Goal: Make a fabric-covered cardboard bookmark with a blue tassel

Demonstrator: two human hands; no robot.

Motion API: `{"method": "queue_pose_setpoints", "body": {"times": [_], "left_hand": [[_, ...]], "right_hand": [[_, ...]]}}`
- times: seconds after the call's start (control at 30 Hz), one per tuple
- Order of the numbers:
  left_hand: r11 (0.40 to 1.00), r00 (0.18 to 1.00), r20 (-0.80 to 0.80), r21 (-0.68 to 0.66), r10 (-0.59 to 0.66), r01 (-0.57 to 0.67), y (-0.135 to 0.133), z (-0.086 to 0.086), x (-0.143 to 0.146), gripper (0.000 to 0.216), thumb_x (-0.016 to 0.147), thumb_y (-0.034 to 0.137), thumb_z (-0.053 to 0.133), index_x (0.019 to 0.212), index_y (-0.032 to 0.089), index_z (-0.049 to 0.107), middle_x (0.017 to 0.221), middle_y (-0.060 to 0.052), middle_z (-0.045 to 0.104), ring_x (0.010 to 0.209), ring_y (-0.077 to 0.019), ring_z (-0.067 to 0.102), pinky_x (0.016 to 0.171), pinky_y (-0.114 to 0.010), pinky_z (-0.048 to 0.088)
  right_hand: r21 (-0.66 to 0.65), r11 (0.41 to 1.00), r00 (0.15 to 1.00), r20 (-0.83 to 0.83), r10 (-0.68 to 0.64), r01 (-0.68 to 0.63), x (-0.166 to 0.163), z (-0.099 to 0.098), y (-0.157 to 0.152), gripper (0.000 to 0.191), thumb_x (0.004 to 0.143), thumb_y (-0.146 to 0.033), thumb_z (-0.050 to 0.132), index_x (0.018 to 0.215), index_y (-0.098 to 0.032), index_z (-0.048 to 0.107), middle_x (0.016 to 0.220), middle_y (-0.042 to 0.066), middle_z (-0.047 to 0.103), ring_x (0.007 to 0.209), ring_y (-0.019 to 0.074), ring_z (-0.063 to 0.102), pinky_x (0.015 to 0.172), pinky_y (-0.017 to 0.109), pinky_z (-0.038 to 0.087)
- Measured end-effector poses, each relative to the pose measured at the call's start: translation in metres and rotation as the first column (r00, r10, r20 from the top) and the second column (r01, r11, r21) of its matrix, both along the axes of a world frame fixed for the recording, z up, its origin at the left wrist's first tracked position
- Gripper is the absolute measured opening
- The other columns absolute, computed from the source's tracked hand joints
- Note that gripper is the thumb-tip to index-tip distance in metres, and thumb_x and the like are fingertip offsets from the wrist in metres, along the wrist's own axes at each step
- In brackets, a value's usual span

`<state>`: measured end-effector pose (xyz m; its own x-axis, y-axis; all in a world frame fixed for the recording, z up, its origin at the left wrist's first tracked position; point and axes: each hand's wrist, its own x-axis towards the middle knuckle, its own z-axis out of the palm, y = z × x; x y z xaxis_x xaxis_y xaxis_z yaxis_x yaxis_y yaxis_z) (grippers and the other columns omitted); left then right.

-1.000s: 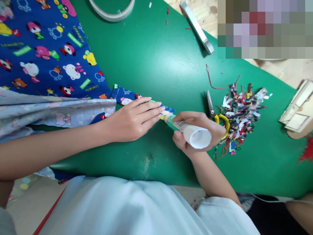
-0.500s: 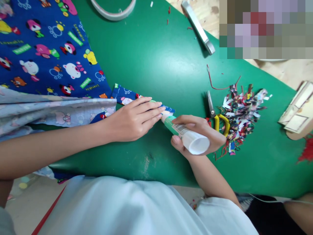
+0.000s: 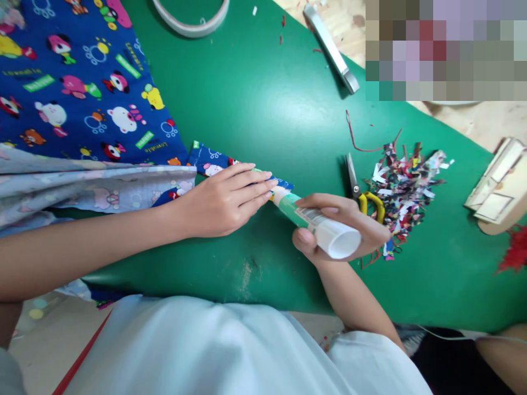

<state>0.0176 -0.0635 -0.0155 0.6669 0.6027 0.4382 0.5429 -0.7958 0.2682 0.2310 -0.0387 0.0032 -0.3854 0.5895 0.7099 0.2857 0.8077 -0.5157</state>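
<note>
My left hand [image 3: 230, 202] lies flat, fingers stretched out, over a narrow blue printed fabric strip [image 3: 209, 160]. Part of the strip is hidden under the fingers. In my right hand [image 3: 349, 219] is a glue stick [image 3: 315, 219] with a green and white barrel, tilted so its white base faces me. Its tip meets the strip's right end, just beyond my left fingertips. The large blue cartoon-print fabric [image 3: 90, 82] spreads to the left, with a folded pale underside [image 3: 102, 186] beneath my left forearm.
Yellow-handled scissors [image 3: 373, 204] lie beside a heap of fabric scraps [image 3: 407, 192] on the green table [image 3: 247, 99]. A roll of tape [image 3: 193, 27] and a metal bar [image 3: 331, 49] are farther back. A light wooden piece [image 3: 496, 184] and red threads [image 3: 514, 249] lie at right.
My right hand and the glue stick's base have shifted slightly to the right, while the tip stays at the strip's end. My left hand has not visibly moved.
</note>
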Motion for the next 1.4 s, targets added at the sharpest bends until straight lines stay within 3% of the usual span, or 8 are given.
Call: {"method": "queue_pose_setpoints", "body": {"times": [0.17,0.3,0.47,0.57,0.87,1.07,1.3,1.4], "left_hand": [[1.000,1.000,0.016,-0.027,-0.008,0.009,-0.001,-0.001,0.000,0.027,0.095,0.014,0.055,0.117,0.003,0.064,0.125,-0.015,0.069,0.121,-0.0264,0.064,0.104,-0.047,0.055],[1.000,1.000,-0.004,-0.009,-0.001,0.001,-0.002,-0.001,-0.001,0.026,0.095,0.015,0.054,0.117,0.005,0.064,0.125,-0.014,0.069,0.120,-0.0258,0.064,0.105,-0.046,0.055],[0.999,1.000,0.014,-0.042,-0.002,0.003,-0.002,-0.002,-0.001,0.027,0.095,0.015,0.054,0.120,0.007,0.064,0.127,-0.013,0.068,0.123,-0.0249,0.063,0.106,-0.046,0.054],[0.999,1.000,0.018,-0.045,-0.009,0.010,-0.002,-0.002,-0.001,0.029,0.095,0.014,0.054,0.121,0.005,0.062,0.127,-0.016,0.068,0.123,-0.0263,0.063,0.106,-0.047,0.054],[0.999,1.000,-0.009,-0.045,-0.015,0.015,-0.001,-0.001,-0.001,0.028,0.096,0.016,0.053,0.121,0.007,0.063,0.128,-0.014,0.067,0.125,-0.0256,0.061,0.108,-0.047,0.053],[1.000,0.999,-0.053,0.028,0.001,0.000,0.000,0.001,-0.001,0.026,0.096,0.017,0.054,0.117,0.007,0.065,0.125,-0.011,0.070,0.120,-0.0246,0.065,0.104,-0.043,0.056],[0.997,1.000,0.001,-0.083,-0.009,0.009,-0.002,-0.003,-0.002,0.029,0.097,0.017,0.051,0.123,0.010,0.063,0.130,-0.012,0.067,0.127,-0.0240,0.060,0.109,-0.047,0.052],[0.996,1.000,0.023,-0.093,-0.017,0.019,-0.002,-0.003,-0.002,0.030,0.097,0.016,0.052,0.124,0.009,0.062,0.130,-0.014,0.066,0.128,-0.0248,0.059,0.109,-0.048,0.052]], "right_hand": [[-0.015,0.993,0.988,0.109,-0.112,0.114,-0.008,0.000,-0.004,0.025,0.085,-0.035,0.069,0.079,-0.021,0.048,0.070,-0.001,0.067,0.055,0.0090,0.062,0.045,0.019,0.047],[0.079,0.978,0.981,0.004,-0.194,0.193,0.002,-0.008,0.001,0.019,0.086,-0.038,0.063,0.089,-0.023,0.052,0.067,-0.002,0.066,0.048,0.0110,0.059,0.038,0.023,0.041],[-0.018,0.975,0.972,-0.066,-0.224,0.223,0.011,-0.014,0.010,0.027,0.087,-0.041,0.062,0.106,-0.026,0.050,0.071,0.000,0.064,0.057,0.0162,0.066,0.050,0.030,0.050],[0.013,0.966,0.960,-0.114,-0.255,0.258,0.005,-0.019,0.015,0.028,0.091,-0.047,0.057,0.105,-0.024,0.049,0.075,-0.001,0.061,0.060,0.0164,0.067,0.052,0.030,0.050],[0.081,0.970,0.973,0.006,-0.231,0.229,-0.006,-0.012,0.015,0.019,0.089,-0.035,0.061,0.098,-0.021,0.052,0.069,-0.003,0.062,0.054,0.0117,0.062,0.049,0.025,0.047],[0.090,0.960,0.960,-0.120,-0.253,0.264,0.001,-0.016,0.019,0.019,0.088,-0.036,0.065,0.099,-0.022,0.056,0.068,-0.004,0.056,0.054,0.0131,0.062,0.047,0.027,0.044],[-0.025,0.995,0.985,-0.143,-0.102,0.099,0.001,-0.020,0.016,0.030,0.088,-0.039,0.065,0.111,-0.023,0.054,0.084,0.000,0.061,0.068,0.0174,0.069,0.055,0.030,0.052],[0.025,0.977,0.974,-0.083,-0.211,0.214,-0.003,-0.017,0.016,0.025,0.088,-0.038,0.066,0.101,-0.020,0.054,0.079,-0.002,0.060,0.064,0.0139,0.067,0.057,0.029,0.051]]}}
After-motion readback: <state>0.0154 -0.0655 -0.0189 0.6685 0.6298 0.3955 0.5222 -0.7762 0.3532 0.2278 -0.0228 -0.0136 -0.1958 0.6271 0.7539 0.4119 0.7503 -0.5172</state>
